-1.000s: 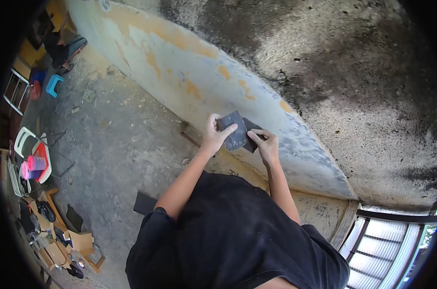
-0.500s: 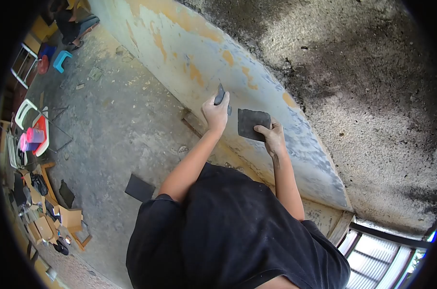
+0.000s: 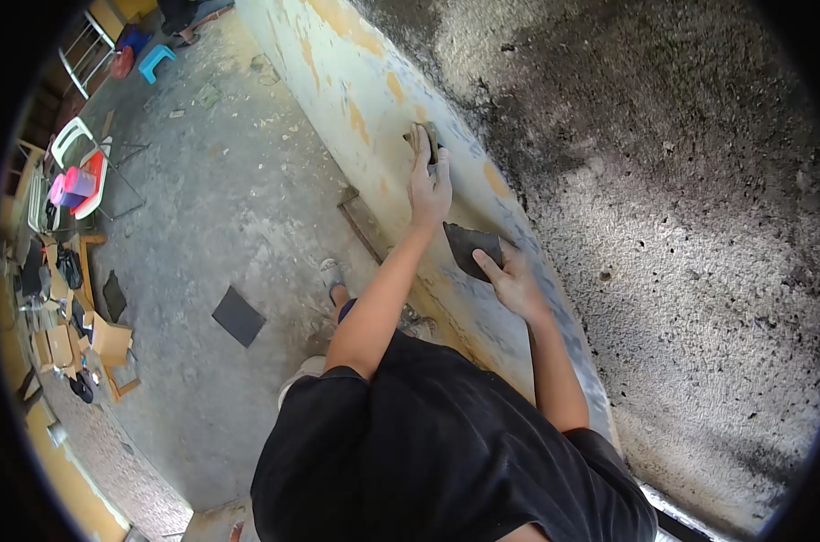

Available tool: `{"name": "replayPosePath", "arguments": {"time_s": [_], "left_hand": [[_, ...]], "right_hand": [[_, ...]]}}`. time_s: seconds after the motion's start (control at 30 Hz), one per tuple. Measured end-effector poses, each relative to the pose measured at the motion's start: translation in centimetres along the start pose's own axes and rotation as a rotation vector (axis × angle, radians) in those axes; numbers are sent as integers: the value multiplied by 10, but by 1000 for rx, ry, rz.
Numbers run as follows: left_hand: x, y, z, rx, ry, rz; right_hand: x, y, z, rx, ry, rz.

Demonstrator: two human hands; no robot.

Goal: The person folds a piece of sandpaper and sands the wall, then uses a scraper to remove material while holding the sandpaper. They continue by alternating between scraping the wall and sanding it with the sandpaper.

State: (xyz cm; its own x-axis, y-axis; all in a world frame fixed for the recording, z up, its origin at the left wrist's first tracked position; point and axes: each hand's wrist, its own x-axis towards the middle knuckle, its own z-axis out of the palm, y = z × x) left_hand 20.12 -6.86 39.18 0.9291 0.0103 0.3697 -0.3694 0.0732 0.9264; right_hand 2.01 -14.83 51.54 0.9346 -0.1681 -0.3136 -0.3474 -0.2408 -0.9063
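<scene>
My left hand point(image 3: 430, 185) is up against the painted wall point(image 3: 342, 108), its fingers stretched flat over a small folded piece of dark sandpaper point(image 3: 433, 144) that lies between them and the wall. Much of that piece is hidden by the fingers. Lower and to the right, my right hand point(image 3: 518, 285) pinches a larger dark sheet of sandpaper point(image 3: 468, 248) by its edge, thumb on top. The sheet is bent and has one ragged edge. Pale dust coats both hands. Orange-yellow patches show through the wall's whitish paint.
A dark square sheet point(image 3: 239, 316) lies on the concrete floor point(image 3: 220, 208). Cardboard boxes point(image 3: 112, 339), a folding chair point(image 3: 71, 140), pink tubs point(image 3: 78, 182) and a blue stool point(image 3: 157, 63) stand leftward. A person point(image 3: 179, 14) is at the far end. Rough concrete point(image 3: 681, 181) borders the wall.
My left hand has gone from a closed grip on the folded sandpaper to fingers laid over it at the wall, farther up. The sheet in my right hand has tilted and bent.
</scene>
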Motion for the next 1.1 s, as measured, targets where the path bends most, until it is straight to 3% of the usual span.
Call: {"name": "replayPosePath", "arguments": {"time_s": [0.2,0.4,0.5,0.57,0.67,0.83,0.9,1.03,1.1], "left_hand": [[-34,3,3,31,-79,97],[-27,-6,-6,47,-157,100],[14,1,-8,-5,-112,59],[53,13,-7,-59,77,-27],[67,5,2,17,108,29],[-23,-4,15,31,42,2],[-32,-5,18,47,20,3],[13,9,14,-56,72,-90],[38,15,13,-85,112,-129]], "right_hand": [[0,5,-3,-200,33,-123],[-6,1,2,-262,78,-90],[-6,-16,7,-257,101,-76],[0,-20,11,-251,120,-63],[3,-27,16,-274,183,-48],[4,-14,25,-345,329,-34],[4,-6,29,-468,455,-252],[3,-8,33,-491,444,-415],[3,-2,32,-602,437,-598]]}}
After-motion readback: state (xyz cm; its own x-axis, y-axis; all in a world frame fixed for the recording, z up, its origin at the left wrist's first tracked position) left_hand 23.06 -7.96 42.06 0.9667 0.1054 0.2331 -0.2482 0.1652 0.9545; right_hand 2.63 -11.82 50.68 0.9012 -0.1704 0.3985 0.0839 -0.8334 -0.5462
